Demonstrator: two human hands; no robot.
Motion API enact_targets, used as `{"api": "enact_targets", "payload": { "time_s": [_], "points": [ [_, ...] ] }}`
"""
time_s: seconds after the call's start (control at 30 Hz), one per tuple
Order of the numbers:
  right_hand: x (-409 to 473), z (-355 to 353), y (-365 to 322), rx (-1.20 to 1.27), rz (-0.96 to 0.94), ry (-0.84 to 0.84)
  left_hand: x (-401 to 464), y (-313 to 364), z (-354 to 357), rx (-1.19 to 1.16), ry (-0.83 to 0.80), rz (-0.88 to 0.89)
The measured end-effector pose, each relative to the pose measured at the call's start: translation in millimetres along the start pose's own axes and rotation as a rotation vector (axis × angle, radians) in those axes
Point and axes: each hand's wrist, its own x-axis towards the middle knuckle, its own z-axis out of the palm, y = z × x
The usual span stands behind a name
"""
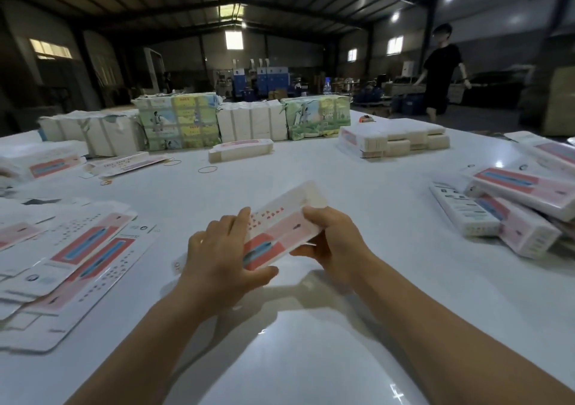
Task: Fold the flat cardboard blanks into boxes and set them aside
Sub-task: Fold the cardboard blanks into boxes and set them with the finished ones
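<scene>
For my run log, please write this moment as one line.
both hands: left hand, right hand | hold pink-white cardboard box | above white table | folding unfinished

Glossy white table (357, 193); smooth printed cardboard blank (280, 227).

No words, brand names or numbers can be read anywhere. The box (281, 227) held in the middle carries rows of small red marks, and the flat blanks (87, 249) at the near left carry rows of dark marks and small round emblems, all too blurred to make out. The print on the wrapped bundles (179, 121) at the far side is likewise illegible.
</scene>
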Motion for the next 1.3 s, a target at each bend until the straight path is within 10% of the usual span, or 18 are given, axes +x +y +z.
{"api": "enact_targets", "payload": {
  "time_s": [0.2,0.37,1.3],
  "points": [
    [-5,-11,-8,0.32,0.043,-0.404,-3,13,-14,-0.081,0.286,0.167],
    [-3,-19,-13,0.098,0.017,-0.542,-10,14,-27,0.05,0.302,0.293],
    [2,-22,-8,-0.567,0.052,-0.134,-7,12,-24,0.147,0.051,0.15]
  ]
}}
